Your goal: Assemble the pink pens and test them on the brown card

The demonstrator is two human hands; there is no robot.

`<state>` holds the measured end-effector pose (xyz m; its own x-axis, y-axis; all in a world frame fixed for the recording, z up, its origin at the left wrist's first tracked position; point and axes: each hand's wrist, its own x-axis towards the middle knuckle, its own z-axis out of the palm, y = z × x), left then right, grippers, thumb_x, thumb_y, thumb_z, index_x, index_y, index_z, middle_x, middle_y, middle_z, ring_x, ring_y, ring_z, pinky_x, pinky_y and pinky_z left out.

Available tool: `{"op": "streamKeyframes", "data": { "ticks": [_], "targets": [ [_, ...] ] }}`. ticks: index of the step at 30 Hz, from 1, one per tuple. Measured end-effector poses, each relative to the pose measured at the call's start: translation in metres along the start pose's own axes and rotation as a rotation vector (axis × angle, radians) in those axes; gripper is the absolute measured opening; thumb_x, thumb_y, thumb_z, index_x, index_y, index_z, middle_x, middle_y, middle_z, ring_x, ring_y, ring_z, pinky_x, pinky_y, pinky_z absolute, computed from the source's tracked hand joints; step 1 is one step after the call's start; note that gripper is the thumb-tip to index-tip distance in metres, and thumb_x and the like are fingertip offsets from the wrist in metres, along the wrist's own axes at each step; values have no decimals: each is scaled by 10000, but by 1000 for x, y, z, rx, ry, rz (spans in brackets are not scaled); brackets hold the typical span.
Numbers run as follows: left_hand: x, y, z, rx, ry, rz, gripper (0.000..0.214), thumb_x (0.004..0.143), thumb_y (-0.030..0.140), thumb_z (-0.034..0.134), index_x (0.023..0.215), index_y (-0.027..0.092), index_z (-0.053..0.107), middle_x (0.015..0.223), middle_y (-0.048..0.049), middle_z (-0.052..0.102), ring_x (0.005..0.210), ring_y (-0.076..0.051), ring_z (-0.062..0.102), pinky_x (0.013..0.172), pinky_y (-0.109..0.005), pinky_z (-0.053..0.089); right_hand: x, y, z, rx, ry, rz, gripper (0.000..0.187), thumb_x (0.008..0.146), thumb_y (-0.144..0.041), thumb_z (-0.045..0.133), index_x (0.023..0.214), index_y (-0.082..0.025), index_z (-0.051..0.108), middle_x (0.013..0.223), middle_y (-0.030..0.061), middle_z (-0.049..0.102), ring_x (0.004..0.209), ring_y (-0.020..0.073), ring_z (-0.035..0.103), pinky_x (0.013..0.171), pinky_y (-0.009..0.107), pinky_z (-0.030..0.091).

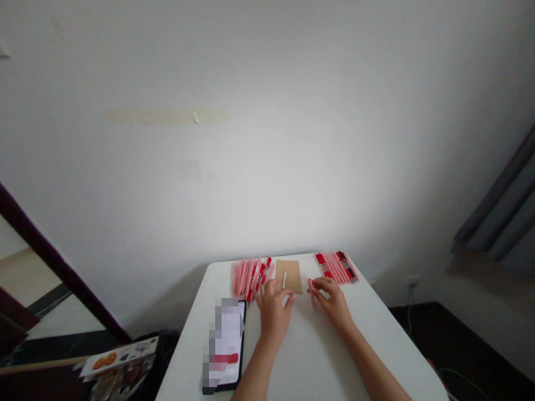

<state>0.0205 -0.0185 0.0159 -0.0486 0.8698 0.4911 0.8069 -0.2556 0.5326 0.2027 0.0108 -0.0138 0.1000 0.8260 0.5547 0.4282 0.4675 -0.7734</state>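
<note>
My right hand [332,303] pinches a pink pen [311,293] upright over the white table, thumb and fingers closed round it. My left hand [275,312] is at the near edge of a brown cardboard piece [293,270], its fingers apart and nothing visible between them. Just beyond its fingertips a thin white stick [285,279] shows against the cardboard. Beside the left hand lies a loose bunch of pink pens [244,275] with some red ones among them. To the right, a neater row of pens [337,267] has pink, red and black ones side by side.
A phone [228,340] with its screen lit lies on the white table [309,362], left of my left forearm. The wall [267,167] stands behind the table. A bin or bag with a printed box [119,356] is on the floor at left.
</note>
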Motion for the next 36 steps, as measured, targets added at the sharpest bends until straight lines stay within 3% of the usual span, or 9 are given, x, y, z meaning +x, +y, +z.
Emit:
{"op": "streamKeyframes", "data": {
  "ticks": [9, 19, 29, 36],
  "targets": [
    [0, -2, 0, 13, 8, 25, 97, 784, 306, 619, 816, 291, 709, 1147, -46, 586, 1145, -246, 480, 1066, -596, 197, 2, -2, -4, 22, 57, 59, 385, 806, -547, 577, 925, -196, 682, 905, 99, 685, 825, 226, 641, 751, 370, 507],
    [-1, -2, 2, 37, 25, 30, 86, 774, 307, 634, 814, 300, 709, 1137, -37, 583, 1137, -247, 494, 1066, -599, 205, 1, -3, -2, -17, 12, -43, 321, 828, -513, 568, 812, -211, 675, 867, 91, 657, 862, 228, 603, 782, 380, 497],
    [-1, -1, 0, 12, 6, 10, 96, 784, 322, 623, 813, 295, 711, 1137, -39, 588, 1144, -228, 483, 1080, -558, 193, 1, -2, -2, 109, 67, 13, 269, 842, -461, 567, 930, -209, 608, 923, 82, 679, 877, 217, 638, 816, 383, 495],
    [-1, -1, 1, 18, 17, 12, 84, 783, 327, 628, 813, 310, 705, 1146, -23, 590, 1155, -227, 489, 1082, -573, 186, 0, 4, 0, -2, 43, 12, 296, 842, -487, 554, 925, -214, 629, 897, 85, 676, 880, 224, 619, 785, 377, 490]
  ]
}}
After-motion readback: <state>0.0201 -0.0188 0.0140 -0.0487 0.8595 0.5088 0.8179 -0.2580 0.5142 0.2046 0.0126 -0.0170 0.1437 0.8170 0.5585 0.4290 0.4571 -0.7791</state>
